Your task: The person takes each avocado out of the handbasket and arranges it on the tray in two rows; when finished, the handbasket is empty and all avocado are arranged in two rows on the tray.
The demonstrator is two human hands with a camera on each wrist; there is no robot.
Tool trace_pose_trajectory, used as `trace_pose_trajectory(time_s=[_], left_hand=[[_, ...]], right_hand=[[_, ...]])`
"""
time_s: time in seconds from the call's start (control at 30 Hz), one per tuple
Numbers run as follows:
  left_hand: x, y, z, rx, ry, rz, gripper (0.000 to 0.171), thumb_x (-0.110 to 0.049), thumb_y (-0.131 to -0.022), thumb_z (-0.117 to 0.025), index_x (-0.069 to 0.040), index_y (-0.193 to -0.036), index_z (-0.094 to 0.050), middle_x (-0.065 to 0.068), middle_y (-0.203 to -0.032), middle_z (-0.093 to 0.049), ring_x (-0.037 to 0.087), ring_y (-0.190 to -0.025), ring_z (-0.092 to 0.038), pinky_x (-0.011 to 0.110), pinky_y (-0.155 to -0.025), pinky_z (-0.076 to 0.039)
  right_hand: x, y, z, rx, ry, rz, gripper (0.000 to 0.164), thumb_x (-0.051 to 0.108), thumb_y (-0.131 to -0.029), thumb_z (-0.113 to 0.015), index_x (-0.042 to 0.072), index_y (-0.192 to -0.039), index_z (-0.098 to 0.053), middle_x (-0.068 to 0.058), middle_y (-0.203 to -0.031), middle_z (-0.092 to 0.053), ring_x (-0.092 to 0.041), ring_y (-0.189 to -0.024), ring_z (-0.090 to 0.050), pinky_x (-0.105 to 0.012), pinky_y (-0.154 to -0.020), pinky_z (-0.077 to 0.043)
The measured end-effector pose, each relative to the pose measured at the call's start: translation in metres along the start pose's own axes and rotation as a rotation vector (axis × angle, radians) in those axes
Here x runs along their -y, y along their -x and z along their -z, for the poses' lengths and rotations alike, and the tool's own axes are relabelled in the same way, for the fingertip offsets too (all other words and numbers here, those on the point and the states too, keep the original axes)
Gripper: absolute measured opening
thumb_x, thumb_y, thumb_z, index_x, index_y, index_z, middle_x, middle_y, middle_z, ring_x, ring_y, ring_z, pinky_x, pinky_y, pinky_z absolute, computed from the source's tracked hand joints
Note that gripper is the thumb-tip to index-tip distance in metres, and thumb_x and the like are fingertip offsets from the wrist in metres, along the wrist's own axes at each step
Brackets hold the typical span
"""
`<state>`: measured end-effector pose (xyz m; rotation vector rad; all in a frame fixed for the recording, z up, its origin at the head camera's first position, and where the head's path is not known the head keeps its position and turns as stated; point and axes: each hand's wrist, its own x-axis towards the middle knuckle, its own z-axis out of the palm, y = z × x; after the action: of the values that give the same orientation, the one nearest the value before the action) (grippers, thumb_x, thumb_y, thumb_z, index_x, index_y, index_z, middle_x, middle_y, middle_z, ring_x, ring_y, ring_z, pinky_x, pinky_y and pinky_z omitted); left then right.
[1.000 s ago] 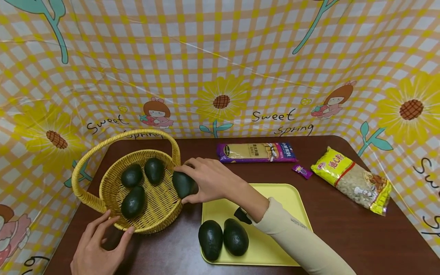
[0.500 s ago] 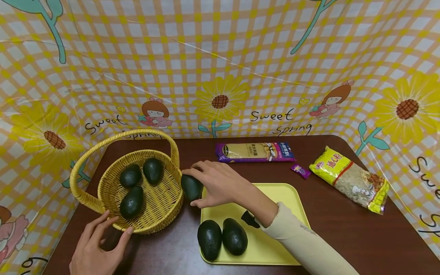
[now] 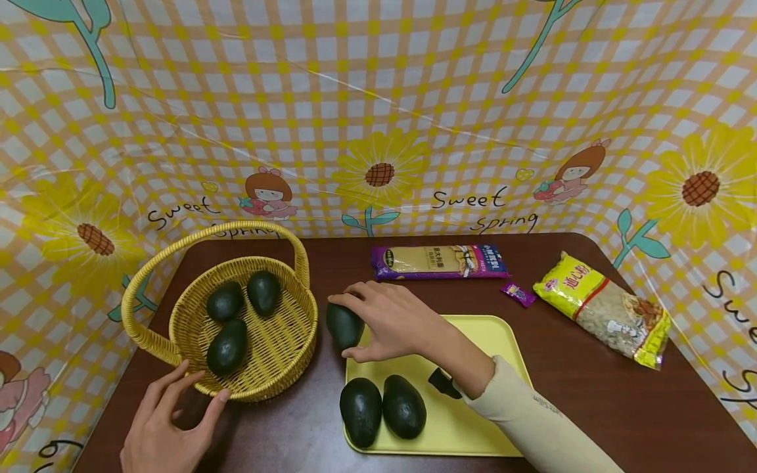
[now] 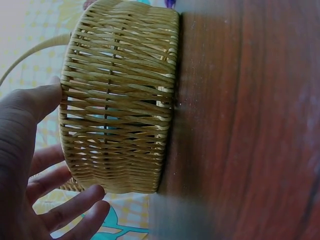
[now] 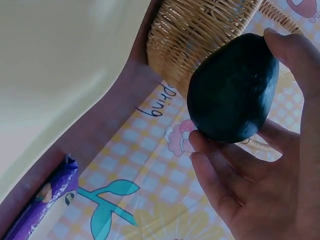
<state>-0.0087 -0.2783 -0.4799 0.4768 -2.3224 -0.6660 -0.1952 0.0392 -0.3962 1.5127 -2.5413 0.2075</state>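
Right hand (image 3: 393, 322) grips dark green avocado (image 3: 343, 326) between thumb and fingertips. Held avocado lies left of palm, between wicker basket (image 3: 266, 348) and yellow tray (image 3: 473, 341), near tray's far-left corner; long axis runs roughly from fingertips toward thumb. Left hand (image 3: 168, 420), well apart, touches basket's near-left rim, fingers loosely spread. Head view alone shows three avocados (image 3: 227, 348) inside basket, two avocados (image 3: 405, 407) on tray. Right wrist view shows held avocado's palm-facing side; left wrist view, basket's outer wall standing on table (image 4: 250, 100).
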Motion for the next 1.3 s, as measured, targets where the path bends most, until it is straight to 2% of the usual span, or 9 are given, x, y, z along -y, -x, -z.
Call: trace_pose_trajectory(time_s=[0.1, 0.4, 0.6, 0.73, 0.8, 0.97, 1.03, 1.23, 1.3], left_hand=[[0.0, 0.0, -0.001, 0.003, -0.002, -0.002, 0.048, -0.031, -0.075, -0.101, -0.016, -0.117, -0.084, 0.0, -0.137, -0.073, 0.022, -0.092, -0.068, 0.0, -0.071, -0.039], [0.0, 0.0, 0.0, -0.008, 0.002, -0.002, 0.048, -0.029, -0.075, -0.101, -0.016, -0.117, -0.084, 0.001, -0.137, -0.073, 0.021, -0.091, -0.067, 0.0, -0.071, -0.039], [0.001, 0.0, 0.0, -0.009, 0.007, -0.001, 0.048, -0.029, -0.074, -0.102, -0.016, -0.116, -0.084, 0.0, -0.136, -0.073, 0.008, -0.09, -0.064, 0.0, -0.071, -0.039], [0.0, 0.001, 0.0, -0.014, 0.009, -0.007, 0.047, -0.028, -0.074, -0.102, -0.015, -0.116, -0.084, 0.001, -0.135, -0.073, 0.017, -0.091, -0.066, 0.0, -0.071, -0.039], [-0.001, 0.001, 0.0, -0.016, 0.006, -0.007, 0.047, -0.027, -0.074, -0.102, -0.014, -0.116, -0.084, 0.002, -0.135, -0.073, 0.014, -0.091, -0.065, 0.0, -0.07, -0.039], [-0.001, 0.001, 0.0, -0.019, 0.0, 0.005, 0.047, -0.03, -0.073, -0.102, -0.015, -0.114, -0.084, 0.002, -0.134, -0.074, -0.013, -0.094, -0.054, 0.0, -0.069, -0.039], [-0.001, 0.002, 0.0, -0.019, 0.003, 0.01, 0.047, -0.03, -0.073, -0.102, -0.016, -0.114, -0.084, 0.001, -0.135, -0.074, -0.018, -0.095, -0.05, -0.001, -0.068, -0.039], [0.0, 0.001, 0.0, -0.018, 0.002, 0.011, 0.047, -0.031, -0.073, -0.103, -0.017, -0.114, -0.085, -0.001, -0.135, -0.074, -0.01, -0.093, -0.055, 0.0, -0.067, -0.039], [0.0, 0.001, -0.001, -0.017, 0.003, 0.013, 0.047, -0.031, -0.073, -0.103, -0.017, -0.114, -0.085, -0.001, -0.135, -0.074, -0.015, -0.094, -0.052, 0.0, -0.067, -0.039]], right_hand=[[-0.001, 0.006, 0.001, 0.007, -0.001, -0.021, 0.084, 0.064, -0.087, -0.079, 0.02, -0.155, -0.058, -0.01, -0.137, -0.067, -0.027, -0.106, -0.073, -0.042, -0.077, -0.062], [-0.008, 0.026, -0.002, 0.034, -0.005, -0.082, 0.085, 0.064, -0.087, -0.08, 0.02, -0.156, -0.055, -0.012, -0.14, -0.065, -0.033, -0.114, -0.072, -0.048, -0.087, -0.062], [-0.011, 0.038, -0.004, 0.034, -0.009, -0.087, 0.086, 0.064, -0.088, -0.08, 0.018, -0.157, -0.055, -0.013, -0.141, -0.066, -0.033, -0.114, -0.072, -0.048, -0.084, -0.063], [-0.012, 0.043, -0.004, 0.018, -0.002, -0.088, 0.087, 0.064, -0.087, -0.081, 0.017, -0.156, -0.056, -0.013, -0.141, -0.066, -0.032, -0.114, -0.072, -0.047, -0.082, -0.063], [-0.013, 0.045, -0.004, 0.014, 0.002, -0.091, 0.087, 0.064, -0.087, -0.082, 0.017, -0.156, -0.056, -0.013, -0.141, -0.066, -0.032, -0.115, -0.072, -0.048, -0.083, -0.063], [-0.014, 0.05, -0.004, 0.019, -0.007, -0.104, 0.089, 0.064, -0.085, -0.084, 0.018, -0.155, -0.057, -0.012, -0.14, -0.066, -0.033, -0.115, -0.072, -0.049, -0.086, -0.063], [-0.014, 0.051, -0.005, 0.018, -0.008, -0.107, 0.089, 0.064, -0.084, -0.084, 0.019, -0.155, -0.057, -0.012, -0.14, -0.066, -0.033, -0.115, -0.072, -0.049, -0.086, -0.063], [-0.015, 0.057, -0.005, -0.001, -0.002, -0.108, 0.089, 0.065, -0.083, -0.085, 0.018, -0.154, -0.058, -0.011, -0.138, -0.067, -0.031, -0.115, -0.072, -0.048, -0.086, -0.063], [-0.015, 0.059, -0.005, -0.002, -0.008, -0.113, 0.089, 0.064, -0.083, -0.085, 0.018, -0.154, -0.058, -0.012, -0.139, -0.067, -0.031, -0.116, -0.071, -0.049, -0.087, -0.063]])
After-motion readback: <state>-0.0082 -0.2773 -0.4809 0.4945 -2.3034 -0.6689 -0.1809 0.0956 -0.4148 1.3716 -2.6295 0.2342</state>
